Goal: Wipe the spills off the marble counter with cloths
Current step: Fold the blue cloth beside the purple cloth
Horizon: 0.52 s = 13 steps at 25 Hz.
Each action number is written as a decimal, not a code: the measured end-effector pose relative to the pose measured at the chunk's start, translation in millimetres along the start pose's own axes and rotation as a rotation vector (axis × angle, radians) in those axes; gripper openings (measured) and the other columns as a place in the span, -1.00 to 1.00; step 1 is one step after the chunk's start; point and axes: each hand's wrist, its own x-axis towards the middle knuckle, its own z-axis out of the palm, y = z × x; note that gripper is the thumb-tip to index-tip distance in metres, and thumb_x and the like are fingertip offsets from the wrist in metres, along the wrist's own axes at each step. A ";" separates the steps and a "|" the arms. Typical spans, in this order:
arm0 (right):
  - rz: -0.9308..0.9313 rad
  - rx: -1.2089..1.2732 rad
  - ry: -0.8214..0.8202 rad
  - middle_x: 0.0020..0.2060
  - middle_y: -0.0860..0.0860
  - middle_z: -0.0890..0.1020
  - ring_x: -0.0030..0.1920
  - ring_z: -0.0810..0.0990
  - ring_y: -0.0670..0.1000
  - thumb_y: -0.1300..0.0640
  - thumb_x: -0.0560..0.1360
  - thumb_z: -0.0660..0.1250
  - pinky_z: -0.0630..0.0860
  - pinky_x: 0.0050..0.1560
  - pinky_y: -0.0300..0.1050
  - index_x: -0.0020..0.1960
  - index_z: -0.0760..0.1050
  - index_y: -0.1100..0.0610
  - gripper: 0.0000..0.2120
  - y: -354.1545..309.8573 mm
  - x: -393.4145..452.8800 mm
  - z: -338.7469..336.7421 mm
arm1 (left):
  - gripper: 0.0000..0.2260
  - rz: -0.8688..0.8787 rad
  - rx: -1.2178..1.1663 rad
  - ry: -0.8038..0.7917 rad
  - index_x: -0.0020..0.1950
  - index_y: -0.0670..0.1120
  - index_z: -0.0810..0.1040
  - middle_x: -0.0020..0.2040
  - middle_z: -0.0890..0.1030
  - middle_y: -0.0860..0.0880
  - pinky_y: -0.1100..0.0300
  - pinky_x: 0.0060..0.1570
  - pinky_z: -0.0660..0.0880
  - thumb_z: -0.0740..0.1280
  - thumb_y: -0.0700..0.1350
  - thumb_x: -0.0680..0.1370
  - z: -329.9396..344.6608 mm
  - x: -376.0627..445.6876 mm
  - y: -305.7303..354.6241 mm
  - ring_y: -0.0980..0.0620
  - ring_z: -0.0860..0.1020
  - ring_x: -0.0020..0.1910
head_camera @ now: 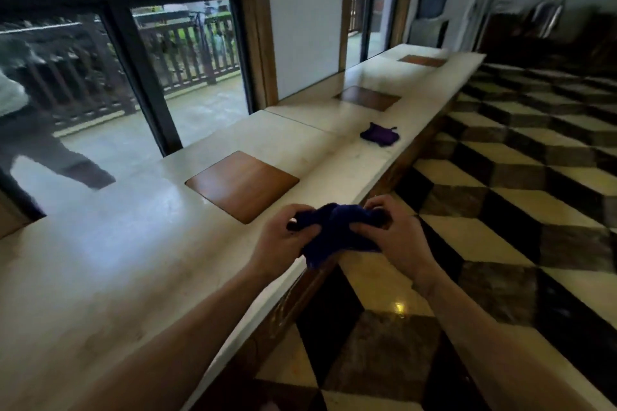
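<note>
A dark blue cloth is bunched between both hands, just above the front edge of the pale marble counter. My left hand grips its left side and my right hand grips its right side. A second cloth, purple, lies crumpled on the counter farther along, near the front edge. I cannot make out any spill on the marble.
Three square wooden inlays are set into the counter, the nearest one just beyond my hands. Large windows run behind the counter, and a person's reflection shows at the left. A checkered tile floor spreads to the right.
</note>
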 end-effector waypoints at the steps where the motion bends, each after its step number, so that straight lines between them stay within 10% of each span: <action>1: 0.016 0.039 0.053 -0.04 -0.09 0.62 -0.05 0.64 -0.06 0.02 0.41 0.54 0.63 -0.12 -0.18 0.05 0.49 -0.07 -0.70 4.3 2.7 -16.6 | -0.82 0.002 -0.036 -0.020 0.10 -0.03 0.57 0.03 0.64 -0.10 0.08 -0.10 0.63 0.42 -0.23 0.55 13.8 16.2 6.6 -0.04 0.63 -0.05; 13: 0.160 -0.014 0.375 -0.04 -0.07 0.59 -0.09 0.62 -0.12 0.17 0.48 0.48 0.59 -0.22 -0.28 0.00 0.45 -0.03 -0.76 51.5 88.2 -114.6 | -0.85 0.065 -0.255 -0.229 0.11 0.05 0.55 -0.03 0.64 0.10 0.22 -0.17 0.60 0.34 -0.18 0.61 117.2 191.0 12.2 0.18 0.64 -0.08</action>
